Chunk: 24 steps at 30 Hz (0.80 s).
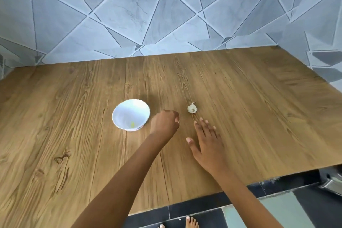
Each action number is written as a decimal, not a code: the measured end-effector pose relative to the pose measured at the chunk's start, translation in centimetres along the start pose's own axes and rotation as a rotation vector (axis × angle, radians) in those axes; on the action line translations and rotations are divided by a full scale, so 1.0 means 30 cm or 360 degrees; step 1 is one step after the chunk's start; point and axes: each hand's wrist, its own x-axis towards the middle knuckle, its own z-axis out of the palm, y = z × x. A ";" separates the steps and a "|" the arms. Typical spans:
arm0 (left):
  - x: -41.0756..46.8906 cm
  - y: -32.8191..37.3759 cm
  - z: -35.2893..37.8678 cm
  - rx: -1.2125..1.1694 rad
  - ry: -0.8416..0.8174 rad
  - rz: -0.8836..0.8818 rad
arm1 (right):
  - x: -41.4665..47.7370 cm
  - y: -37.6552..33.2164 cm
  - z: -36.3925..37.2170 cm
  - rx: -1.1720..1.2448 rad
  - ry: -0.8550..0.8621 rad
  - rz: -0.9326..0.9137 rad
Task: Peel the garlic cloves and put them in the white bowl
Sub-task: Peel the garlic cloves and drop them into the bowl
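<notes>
Head view: a wide brown wood-grain table fills most of the picture, and its left and right ends are cut off by the edges. Behind it stands a wall of pale grey marbled tiles crossed by dark angular lines. A small round white bowl with a scalloped rim sits upright on the table, left of centre. Low on its inner wall is a yellowish speck too small to identify, and nothing else shows inside. To the right of the bowl and well apart from it, a small white papery-skinned piece of garlic lies on the bare wood. It has a curled stem tip at the top and a brownish root end facing the camera; whether it is a whole bulb or only a few cloves is hard to make out. The left hand is between the bowl and the garlic, close to the bowl's right side. Its back is turned upward and its fingers are curled under into a fist. Nothing is seen in the fist, though its palm side faces away and the hand is blurred. The right hand is spread flat, palm down, with fingers straight and thumb out, holding nothing. Its fingertips point at the garlic, near it but not touching. Below the near edge of the table are dark floor tiles, the toes of bare feet cut off by the bottom edge, and a shiny metal object cut off at the right.
</notes>
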 end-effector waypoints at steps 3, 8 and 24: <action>-0.005 -0.005 0.037 0.0032 0.0074 -0.0013 | 0.001 0.022 0.021 -0.0019 -0.0075 -0.0001; -0.010 0.014 0.047 0.0095 0.0139 -0.0015 | -0.009 0.016 0.035 -0.0041 -0.0076 0.0030; -0.333 -0.049 -0.070 0.0144 -0.0245 -0.0218 | -0.032 -0.083 0.063 -0.0014 -0.0074 -0.0358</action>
